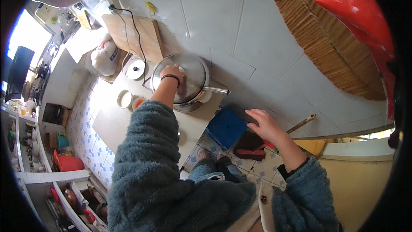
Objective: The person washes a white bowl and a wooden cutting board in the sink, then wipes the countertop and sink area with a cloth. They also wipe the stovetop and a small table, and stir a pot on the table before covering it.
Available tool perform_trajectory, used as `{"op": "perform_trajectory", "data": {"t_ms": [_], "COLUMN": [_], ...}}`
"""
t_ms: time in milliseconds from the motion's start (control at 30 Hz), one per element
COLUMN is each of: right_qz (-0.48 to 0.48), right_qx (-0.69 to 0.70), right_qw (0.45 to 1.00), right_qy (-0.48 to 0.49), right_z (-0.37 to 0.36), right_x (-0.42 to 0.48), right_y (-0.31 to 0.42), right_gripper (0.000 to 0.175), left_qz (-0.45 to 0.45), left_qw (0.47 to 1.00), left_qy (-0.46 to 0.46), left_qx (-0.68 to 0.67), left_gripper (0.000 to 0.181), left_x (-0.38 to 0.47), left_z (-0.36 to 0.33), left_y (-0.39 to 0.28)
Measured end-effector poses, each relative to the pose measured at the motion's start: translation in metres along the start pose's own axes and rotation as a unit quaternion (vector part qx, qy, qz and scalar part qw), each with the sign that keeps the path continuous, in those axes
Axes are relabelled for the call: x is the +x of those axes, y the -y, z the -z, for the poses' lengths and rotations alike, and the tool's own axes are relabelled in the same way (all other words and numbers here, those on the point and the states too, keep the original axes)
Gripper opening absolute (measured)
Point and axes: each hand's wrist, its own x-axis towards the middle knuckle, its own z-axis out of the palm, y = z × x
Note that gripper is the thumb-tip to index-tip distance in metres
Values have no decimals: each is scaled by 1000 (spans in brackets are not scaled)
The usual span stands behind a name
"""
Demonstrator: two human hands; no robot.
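A wide metal pan (190, 105) with a long metal handle stands on the pale table, covered by a domed see-through lid (196, 67). My left hand (173, 72) is on top of the lid, its fingers around the knob, which they mostly hide. Held in the air right of the pan handle, my right hand (264, 125) has its fingers apart and holds nothing. Near my left forearm are a bowl of white contents (125, 99) and a smaller bowl of orange pieces (138, 102). Behind them lies a white lid with a black knob (135, 69).
A wooden board (135, 35) leans on the tiled wall, with a power cord hanging before it. A white bag (104, 58) sits beside it. Below the table's right edge is a blue plastic stool (226, 128). A red-brown brush head (249, 154) lies on the floor.
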Motion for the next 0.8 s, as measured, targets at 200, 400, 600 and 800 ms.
{"op": "perform_trajectory", "data": {"t_ms": [200,400,600,800], "right_qz": [72,54,-2,66], "right_qx": [-18,-105,-160,-223], "right_qw": [997,991,975,965], "right_qy": [-24,59,157,118], "right_z": [-22,-49,-73,-33], "right_x": [96,158,184,206], "right_y": [5,17,31,67], "right_gripper": [43,51,45,36], "left_qz": [-16,-8,-73,-90], "left_qw": [998,835,472,364], "left_qy": [-31,-62,-46,-101], "left_qx": [-52,-547,-877,-922], "left_gripper": [35,34,37,40], "left_x": [14,8,-37,-82], "left_z": [20,43,19,-7], "left_y": [19,111,200,232]}}
